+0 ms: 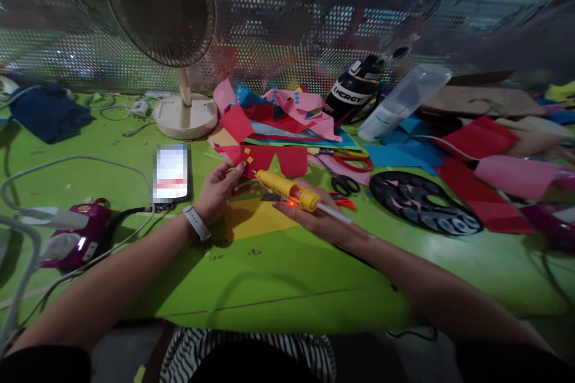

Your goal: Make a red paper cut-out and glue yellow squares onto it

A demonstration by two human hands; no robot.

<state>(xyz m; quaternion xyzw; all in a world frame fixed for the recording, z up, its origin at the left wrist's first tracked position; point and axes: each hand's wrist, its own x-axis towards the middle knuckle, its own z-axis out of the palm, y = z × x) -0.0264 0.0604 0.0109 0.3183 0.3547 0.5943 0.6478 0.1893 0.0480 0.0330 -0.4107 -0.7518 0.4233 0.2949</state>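
My left hand (pixel 221 187) pinches the lower left edge of a red paper cutout (pixel 290 161) between thumb and fingers. Small yellow paper diamonds (pixel 250 160) lie on that cutout, close to my thumb. Wrapped round a yellow hot glue gun (pixel 287 190) is my right hand (pixel 314 215); a red light glows on the gun and a clear glue stick (pixel 335 212) juts from its rear. Its nozzle points left, close to the cutout beside my left fingertips. Beneath both hands is a sheet of yellow paper (pixel 256 222).
A phone (pixel 171 172) and a purple power strip (pixel 83 236) with cables sit left. Behind stand a fan (pixel 184 114), heaped coloured paper (pixel 278 111), a black bottle (pixel 353 93) and a clear bottle (pixel 404 102). Scissors (pixel 345 182) and a black palette (pixel 422 203) lie right.
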